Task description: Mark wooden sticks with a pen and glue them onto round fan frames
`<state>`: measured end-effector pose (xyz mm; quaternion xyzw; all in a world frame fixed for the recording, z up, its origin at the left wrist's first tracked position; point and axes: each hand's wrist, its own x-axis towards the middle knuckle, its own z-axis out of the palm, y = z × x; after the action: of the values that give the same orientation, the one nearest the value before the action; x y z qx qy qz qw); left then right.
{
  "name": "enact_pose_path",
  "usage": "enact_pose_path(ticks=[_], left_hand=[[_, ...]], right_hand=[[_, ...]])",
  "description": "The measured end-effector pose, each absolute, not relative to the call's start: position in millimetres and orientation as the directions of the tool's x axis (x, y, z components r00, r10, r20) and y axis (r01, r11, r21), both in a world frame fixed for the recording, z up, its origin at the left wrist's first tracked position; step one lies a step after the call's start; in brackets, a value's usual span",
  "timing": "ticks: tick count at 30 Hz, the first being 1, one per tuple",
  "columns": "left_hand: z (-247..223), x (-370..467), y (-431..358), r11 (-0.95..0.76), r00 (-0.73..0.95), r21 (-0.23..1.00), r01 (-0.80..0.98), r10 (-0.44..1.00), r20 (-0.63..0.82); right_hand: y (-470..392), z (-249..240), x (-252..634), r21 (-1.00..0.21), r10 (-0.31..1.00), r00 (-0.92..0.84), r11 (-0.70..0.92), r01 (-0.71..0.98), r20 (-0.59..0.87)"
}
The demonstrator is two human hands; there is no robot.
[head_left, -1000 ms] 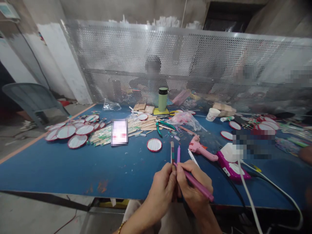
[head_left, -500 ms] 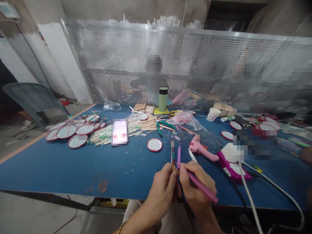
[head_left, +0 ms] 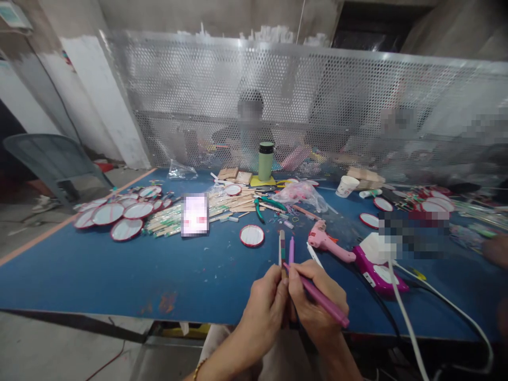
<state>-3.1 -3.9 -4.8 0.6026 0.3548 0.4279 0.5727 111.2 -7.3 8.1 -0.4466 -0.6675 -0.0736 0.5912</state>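
My left hand (head_left: 266, 299) pinches the lower part of a thin wooden stick (head_left: 282, 246), which stands out upward with bands of purple, green and reddish brown on its face. A pink marker (head_left: 325, 301) is gripped in my right hand (head_left: 317, 293), its tip touching the stick just above my left fingers. Beside the stick lies a purple pen or cap (head_left: 292, 248), its lower end hidden by my right hand. A white pen (head_left: 314, 254) rests to the right of it. Beyond the stick is a white disc with a red rim (head_left: 252, 236).
A pink glue gun (head_left: 331, 246), a magenta power strip (head_left: 381, 283) and white cables lie right. Teal-handled pliers (head_left: 260, 210), wooden sticks (head_left: 238, 202) and a green bottle (head_left: 265, 163) are farther back. Rimmed discs (head_left: 108, 214) and a lit screen (head_left: 194, 214) are left. Another person's hand (head_left: 496, 250) shows far right.
My right hand and the pink marker have shifted slightly left, bringing the tip onto the stick. The other person's hand at the far right has come farther into view.
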Motion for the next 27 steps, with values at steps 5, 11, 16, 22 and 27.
enact_pose_path(ticks=[5, 11, 16, 22, 27], left_hand=[[-6.4, -2.5, -3.6, -0.07, 0.392, 0.995, -0.072, 0.915, 0.093], [-6.8, -2.0, -3.4, -0.082, 0.381, 0.995, -0.055, 0.92, 0.097], [-4.3, -2.0, -4.1, -0.054, 0.383, 0.996, -0.068, 0.921, 0.076], [-3.8, -1.5, -2.4, -0.033, 0.386, 0.995, -0.092, 0.92, 0.066], [-3.2, -1.4, -2.7, -0.062, 0.377, 0.994, -0.092, 0.922, 0.092]], right_hand=[[-7.0, 5.8, 112.1, -0.44, 0.508, 0.121, 0.574, 0.691, 0.853], [-6.6, 6.1, 111.7, -0.447, 0.505, 0.13, 0.581, 0.68, 0.853], [-5.9, 6.1, 111.2, -0.446, 0.515, 0.12, 0.576, 0.685, 0.849], [-8.5, 8.9, 111.6, -0.441, 0.507, 0.124, 0.574, 0.689, 0.853], [-8.8, 9.4, 111.6, -0.436, 0.523, 0.089, 0.592, 0.678, 0.848]])
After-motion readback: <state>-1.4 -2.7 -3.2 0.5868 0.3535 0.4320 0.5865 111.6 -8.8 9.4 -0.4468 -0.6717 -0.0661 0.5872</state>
